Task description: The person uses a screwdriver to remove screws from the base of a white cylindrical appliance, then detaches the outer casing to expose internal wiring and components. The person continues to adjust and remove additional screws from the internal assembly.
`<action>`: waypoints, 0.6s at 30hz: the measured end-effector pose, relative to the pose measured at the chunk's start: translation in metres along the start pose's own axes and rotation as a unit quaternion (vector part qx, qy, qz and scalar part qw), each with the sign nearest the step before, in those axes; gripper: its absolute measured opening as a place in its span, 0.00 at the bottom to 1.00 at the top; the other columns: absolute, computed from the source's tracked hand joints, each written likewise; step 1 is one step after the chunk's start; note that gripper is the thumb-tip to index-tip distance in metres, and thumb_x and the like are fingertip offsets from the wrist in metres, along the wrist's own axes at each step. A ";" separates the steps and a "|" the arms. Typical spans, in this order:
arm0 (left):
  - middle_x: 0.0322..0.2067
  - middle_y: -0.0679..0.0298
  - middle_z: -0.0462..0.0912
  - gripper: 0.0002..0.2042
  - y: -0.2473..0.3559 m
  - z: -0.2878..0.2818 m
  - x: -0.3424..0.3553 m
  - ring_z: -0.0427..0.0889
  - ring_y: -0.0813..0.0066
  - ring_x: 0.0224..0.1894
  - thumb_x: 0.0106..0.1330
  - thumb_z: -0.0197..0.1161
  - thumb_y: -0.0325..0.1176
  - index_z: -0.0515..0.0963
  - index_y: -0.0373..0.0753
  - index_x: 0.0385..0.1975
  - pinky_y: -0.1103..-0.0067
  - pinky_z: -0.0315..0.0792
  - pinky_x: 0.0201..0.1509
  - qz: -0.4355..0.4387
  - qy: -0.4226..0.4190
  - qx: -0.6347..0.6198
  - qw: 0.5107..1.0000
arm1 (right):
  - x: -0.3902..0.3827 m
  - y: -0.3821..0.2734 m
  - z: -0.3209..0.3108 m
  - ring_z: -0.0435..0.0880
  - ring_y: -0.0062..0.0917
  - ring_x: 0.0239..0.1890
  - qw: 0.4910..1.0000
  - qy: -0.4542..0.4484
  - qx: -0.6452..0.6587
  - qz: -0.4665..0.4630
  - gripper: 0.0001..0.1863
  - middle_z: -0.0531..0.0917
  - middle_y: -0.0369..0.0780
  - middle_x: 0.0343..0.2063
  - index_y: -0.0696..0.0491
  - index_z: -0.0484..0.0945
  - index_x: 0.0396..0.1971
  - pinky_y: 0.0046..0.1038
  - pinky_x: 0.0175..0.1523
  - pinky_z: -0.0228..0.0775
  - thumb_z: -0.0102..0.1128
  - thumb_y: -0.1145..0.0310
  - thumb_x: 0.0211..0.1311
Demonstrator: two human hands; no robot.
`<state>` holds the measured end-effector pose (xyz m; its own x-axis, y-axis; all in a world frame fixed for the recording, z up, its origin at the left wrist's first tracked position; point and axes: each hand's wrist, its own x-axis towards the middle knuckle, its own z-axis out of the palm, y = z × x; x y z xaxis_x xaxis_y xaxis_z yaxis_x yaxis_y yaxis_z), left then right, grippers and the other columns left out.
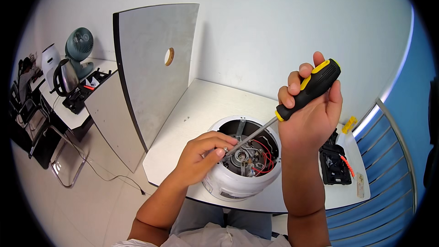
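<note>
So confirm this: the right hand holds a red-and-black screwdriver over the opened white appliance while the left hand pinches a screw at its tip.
Wrong colour: in the head view the screwdriver in the right hand is yellow and black. The rest holds: left hand, white appliance.

Both forearms are bare, with no sleeves, watch or rings in view. A white top shows at the lower edge of the frame, above grey-blue trousers.
</note>
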<state>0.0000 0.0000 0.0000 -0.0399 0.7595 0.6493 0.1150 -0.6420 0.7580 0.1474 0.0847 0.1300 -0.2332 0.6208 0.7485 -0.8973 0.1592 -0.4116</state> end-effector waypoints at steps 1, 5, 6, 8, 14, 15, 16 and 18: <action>0.41 0.57 0.78 0.14 -0.001 -0.001 -0.001 0.77 0.70 0.41 0.65 0.51 0.36 0.78 0.31 0.34 0.76 0.69 0.47 -0.003 0.005 0.000 1.000 | 0.001 0.002 0.000 0.71 0.24 0.27 1.000 0.008 0.009 0.006 0.22 0.73 0.40 0.34 0.55 0.64 0.51 0.24 0.25 0.63 0.33 0.56 0.67; 0.40 0.57 0.78 0.14 -0.006 -0.009 -0.002 0.77 0.71 0.41 0.65 0.50 0.35 0.77 0.30 0.35 0.76 0.69 0.47 0.004 0.026 -0.018 1.000 | 0.009 0.014 0.013 0.73 0.24 0.25 1.000 0.012 -0.013 0.024 0.21 0.74 0.41 0.32 0.56 0.64 0.50 0.25 0.25 0.64 0.34 0.57 0.66; 0.40 0.57 0.78 0.14 -0.006 -0.012 -0.003 0.77 0.71 0.41 0.65 0.50 0.35 0.77 0.30 0.35 0.76 0.69 0.47 0.002 0.028 -0.018 0.999 | 0.011 0.017 0.015 0.73 0.24 0.25 1.000 0.008 -0.012 0.025 0.21 0.74 0.41 0.32 0.56 0.64 0.50 0.25 0.25 0.64 0.34 0.57 0.66; 0.40 0.57 0.78 0.13 -0.005 -0.017 -0.003 0.77 0.71 0.41 0.66 0.50 0.35 0.77 0.30 0.35 0.76 0.68 0.48 -0.002 0.033 -0.018 0.999 | 0.015 0.024 0.020 0.73 0.24 0.25 0.999 0.006 -0.018 0.030 0.21 0.75 0.41 0.32 0.57 0.64 0.50 0.25 0.25 0.64 0.35 0.57 0.67; 0.39 0.58 0.78 0.13 -0.010 -0.031 0.000 0.76 0.71 0.44 0.66 0.48 0.33 0.77 0.31 0.36 0.75 0.66 0.52 -0.016 0.083 -0.012 0.996 | 0.030 0.044 0.032 0.73 0.24 0.26 0.998 -0.015 -0.043 0.040 0.21 0.76 0.40 0.31 0.57 0.64 0.50 0.25 0.27 0.64 0.37 0.56 0.66; 0.39 0.58 0.79 0.13 -0.011 -0.033 0.001 0.76 0.71 0.44 0.66 0.48 0.33 0.77 0.31 0.37 0.75 0.66 0.53 -0.023 0.095 -0.019 0.995 | 0.033 0.049 0.033 0.73 0.24 0.26 0.998 -0.009 -0.052 0.043 0.21 0.76 0.39 0.31 0.57 0.64 0.50 0.25 0.27 0.64 0.38 0.56 0.66; 0.39 0.58 0.79 0.13 -0.013 -0.035 0.003 0.76 0.71 0.44 0.66 0.48 0.33 0.77 0.31 0.37 0.75 0.66 0.53 -0.029 0.107 -0.026 0.993 | 0.036 0.053 0.035 0.73 0.24 0.26 0.997 -0.004 -0.061 0.047 0.22 0.76 0.39 0.31 0.57 0.64 0.50 0.25 0.27 0.64 0.38 0.56 0.65; 0.39 0.58 0.79 0.13 -0.019 -0.037 0.007 0.76 0.71 0.44 0.66 0.47 0.33 0.77 0.31 0.37 0.75 0.65 0.53 -0.036 0.129 -0.041 0.990 | 0.043 0.062 0.035 0.73 0.23 0.26 0.995 0.003 -0.084 0.051 0.22 0.75 0.39 0.31 0.57 0.64 0.50 0.25 0.28 0.64 0.40 0.56 0.65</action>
<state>-0.0396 0.0141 -0.0074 -0.2980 0.7586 0.5794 0.0223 -0.6013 0.7987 0.0687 0.0941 0.1550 -0.3169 0.6444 0.6959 -0.7937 0.2214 -0.5665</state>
